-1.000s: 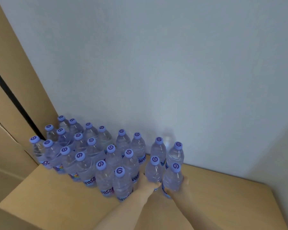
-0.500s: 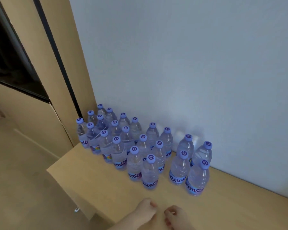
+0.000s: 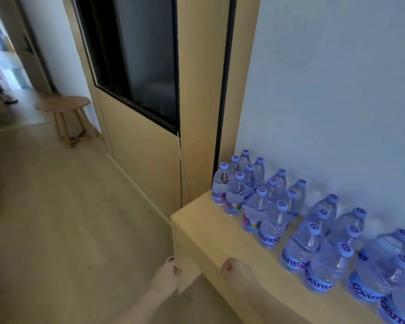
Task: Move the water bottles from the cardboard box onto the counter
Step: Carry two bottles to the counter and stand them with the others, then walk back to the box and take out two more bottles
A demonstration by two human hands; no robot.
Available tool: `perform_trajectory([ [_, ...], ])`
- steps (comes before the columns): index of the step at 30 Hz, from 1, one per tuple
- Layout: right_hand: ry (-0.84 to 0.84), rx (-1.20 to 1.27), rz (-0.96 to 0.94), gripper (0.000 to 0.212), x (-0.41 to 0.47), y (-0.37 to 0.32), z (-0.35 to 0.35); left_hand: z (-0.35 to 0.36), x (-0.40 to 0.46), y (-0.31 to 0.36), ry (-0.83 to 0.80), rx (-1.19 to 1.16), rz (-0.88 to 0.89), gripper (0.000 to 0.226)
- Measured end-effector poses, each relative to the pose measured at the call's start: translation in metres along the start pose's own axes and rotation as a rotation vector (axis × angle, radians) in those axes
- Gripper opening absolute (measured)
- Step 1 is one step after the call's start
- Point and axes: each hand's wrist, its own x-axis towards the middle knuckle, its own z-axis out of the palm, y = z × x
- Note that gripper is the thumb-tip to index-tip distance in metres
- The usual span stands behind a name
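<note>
Several clear water bottles (image 3: 299, 244) with purple caps stand upright in rows on the light wooden counter (image 3: 220, 232), against the pale wall. My left hand (image 3: 165, 275) hangs just off the counter's left end, over the floor, holding nothing. My right hand (image 3: 237, 275) hovers over the counter's front edge, apart from the bottles, also with nothing in it. Both hands look loosely curled, fingers mostly hidden. The cardboard box is out of view.
A tall wooden panel (image 3: 197, 90) with a dark glass window (image 3: 140, 54) rises left of the counter. A small round wooden table (image 3: 62, 105) stands farther down the hallway floor (image 3: 56, 218). A thin white cord (image 3: 180, 174) hangs along the panel.
My hands let go of two bottles on the counter and drew back toward me. The view has swung left, so the bottles now sit at the right and the hallway shows.
</note>
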Motion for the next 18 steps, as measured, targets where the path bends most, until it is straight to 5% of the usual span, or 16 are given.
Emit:
perform_trajectory([
  [11,-0.132,-0.264,-0.352,0.011,0.094,-0.223,0.069,-0.179,0.035,-0.147,0.172,-0.043,-0.214,0.030],
  [18,-0.236,-0.369,-0.441,0.031,0.179,-0.338,0.117,-0.274,0.081,-0.199,0.320,-0.071,-0.404,0.032],
])
